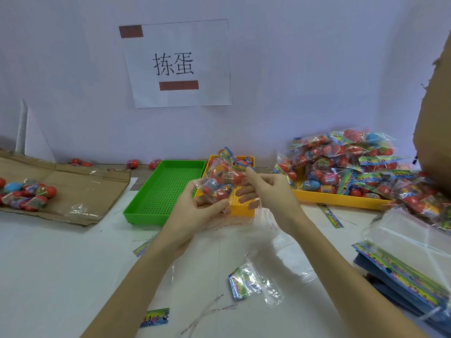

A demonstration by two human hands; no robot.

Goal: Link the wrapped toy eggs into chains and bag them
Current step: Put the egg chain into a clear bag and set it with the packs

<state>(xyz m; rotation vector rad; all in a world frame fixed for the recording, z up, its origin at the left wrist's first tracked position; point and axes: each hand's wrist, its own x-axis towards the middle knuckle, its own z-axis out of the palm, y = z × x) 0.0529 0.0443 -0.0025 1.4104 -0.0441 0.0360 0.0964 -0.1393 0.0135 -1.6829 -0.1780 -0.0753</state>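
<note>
Left hand (195, 206) cradles the filled egg bag (223, 178) from below while the right hand (266, 189), at 3 o'clock, pinches its top, likely to seal it

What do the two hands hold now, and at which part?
Both hold one clear bag of toy eggs: the left hand grips its lower end, the right hand pinches its upper side.

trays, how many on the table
3: a green tray left of centre, a small yellow tray beside it behind the hands, and a long yellow tray at right under bagged eggs. Others may be hidden.
</note>
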